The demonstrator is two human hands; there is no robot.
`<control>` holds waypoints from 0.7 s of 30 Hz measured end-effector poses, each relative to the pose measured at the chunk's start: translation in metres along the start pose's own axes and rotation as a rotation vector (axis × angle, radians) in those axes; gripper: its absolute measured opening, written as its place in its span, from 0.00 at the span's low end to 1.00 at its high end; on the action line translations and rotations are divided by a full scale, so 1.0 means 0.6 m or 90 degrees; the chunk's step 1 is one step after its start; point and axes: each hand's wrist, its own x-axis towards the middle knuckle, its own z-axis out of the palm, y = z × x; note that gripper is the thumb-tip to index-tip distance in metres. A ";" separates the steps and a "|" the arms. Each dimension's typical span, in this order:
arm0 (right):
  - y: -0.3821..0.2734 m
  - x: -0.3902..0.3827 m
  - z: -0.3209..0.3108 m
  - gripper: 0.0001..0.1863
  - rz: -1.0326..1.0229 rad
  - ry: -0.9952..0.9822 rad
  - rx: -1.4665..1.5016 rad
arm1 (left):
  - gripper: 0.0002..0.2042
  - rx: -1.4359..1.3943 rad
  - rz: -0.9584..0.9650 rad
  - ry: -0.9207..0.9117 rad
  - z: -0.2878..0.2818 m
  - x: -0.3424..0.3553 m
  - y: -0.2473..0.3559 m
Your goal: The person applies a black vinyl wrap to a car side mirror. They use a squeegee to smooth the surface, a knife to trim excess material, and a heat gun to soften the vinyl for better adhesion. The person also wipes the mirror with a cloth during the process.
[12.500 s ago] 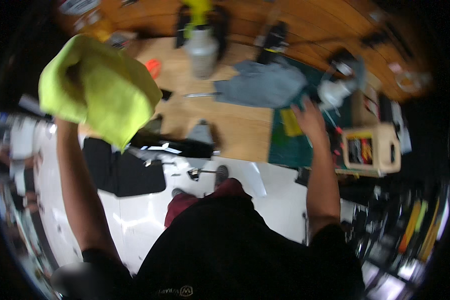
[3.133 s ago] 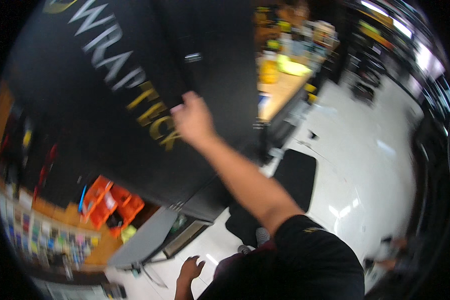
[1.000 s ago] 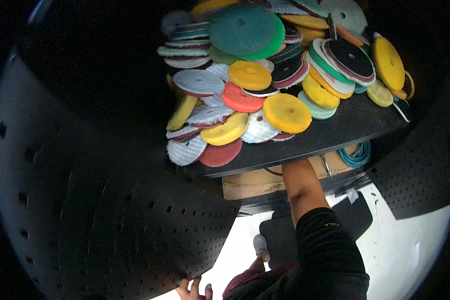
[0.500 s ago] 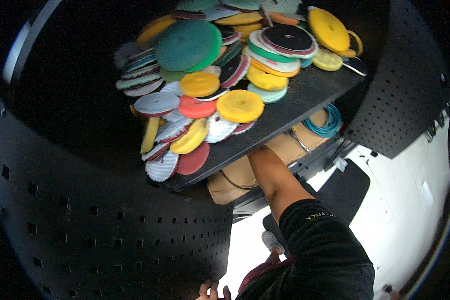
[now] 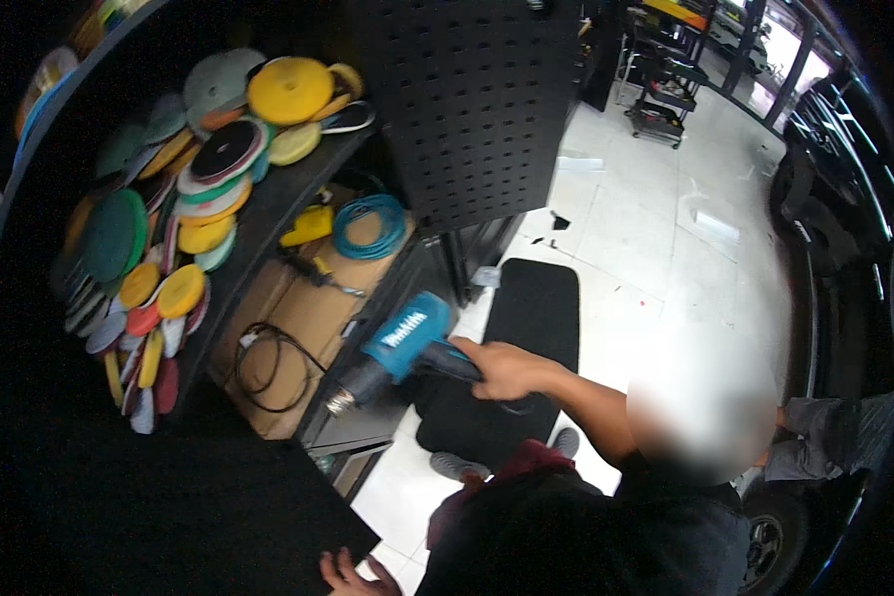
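A teal and black heat gun point(image 5: 408, 336) with a bare metal nozzle is held up in front of the open cabinet. My right hand point(image 5: 512, 370) is wrapped round its black handle, and the nozzle points down and to the left. At the lower edge, my left hand point(image 5: 360, 576) shows only in part, fingers apart, beside the edge of the black cabinet door point(image 5: 219, 497). Whether it touches the door I cannot tell. Below the pad shelf, a cardboard-lined shelf point(image 5: 258, 343) holds a coiled teal hose point(image 5: 370, 226), a yellow tool point(image 5: 308, 226) and a looped black cord point(image 5: 271, 368).
Several round polishing pads point(image 5: 181, 290) are piled on the upper shelf. A perforated black door point(image 5: 477, 119) stands open beyond. On the floor lies a black mat point(image 5: 531, 308). A person in grey trousers point(image 5: 810, 437) is by a dark car point(image 5: 844, 258) at right; a cart point(image 5: 658, 119) stands far off.
My right hand has come out of the lower shelf, now with the heat gun in it. The view has swung right, bringing the car and the other person into sight.
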 end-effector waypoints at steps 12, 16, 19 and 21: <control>0.220 -0.658 -0.109 0.47 0.331 0.419 0.315 | 0.31 0.009 -0.143 -0.321 0.001 0.097 0.207; 0.261 -0.738 -0.118 0.47 0.343 0.556 0.339 | 0.33 -0.227 0.053 -0.179 0.101 0.199 0.317; 0.224 -0.731 -0.157 0.47 0.415 0.565 0.507 | 0.30 -0.154 0.042 -0.225 0.275 0.312 0.359; 0.209 -0.749 -0.160 0.48 0.412 0.544 0.452 | 0.27 -0.359 0.205 -0.284 0.353 0.336 0.468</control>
